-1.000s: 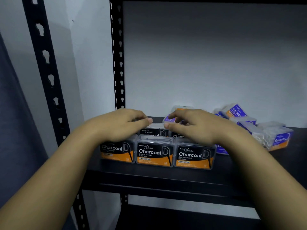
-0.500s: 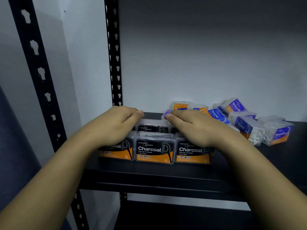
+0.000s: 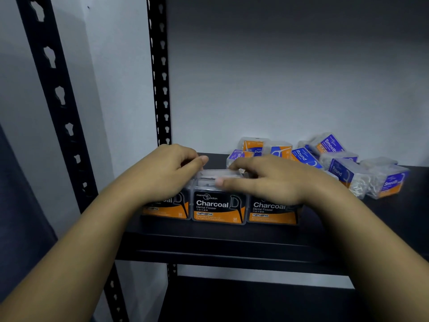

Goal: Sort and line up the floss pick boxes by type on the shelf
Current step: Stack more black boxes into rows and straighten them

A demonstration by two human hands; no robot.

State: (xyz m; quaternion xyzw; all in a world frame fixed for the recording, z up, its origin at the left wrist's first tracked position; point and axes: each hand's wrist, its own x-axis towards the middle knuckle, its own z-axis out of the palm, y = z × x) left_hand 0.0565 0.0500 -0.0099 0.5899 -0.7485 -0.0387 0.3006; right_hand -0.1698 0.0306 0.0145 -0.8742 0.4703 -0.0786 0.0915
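Observation:
Three black-and-orange Charcoal floss pick boxes stand in a row at the shelf's front: left (image 3: 167,211), middle (image 3: 218,209) and right (image 3: 271,212). Behind them a clear-topped back-row box (image 3: 217,175) shows between my hands. My left hand (image 3: 162,170) lies curled over the left box, its thumb and forefinger touching the back-row box. My right hand (image 3: 271,180) covers the right box, with its fingers on the back-row box and its thumb across the middle box's top. Blue-and-orange Round and Smooth boxes (image 3: 343,173) lie jumbled at the back right.
The black shelf board (image 3: 232,242) has bare surface at the front right. A black slotted upright (image 3: 160,77) stands at the back left corner and another (image 3: 53,89) nearer me on the left. A pale wall closes the back.
The view has shifted down and left slightly. My right thumb has come forward onto the middle box's top, and both hands sit a little closer together on the back-row box.

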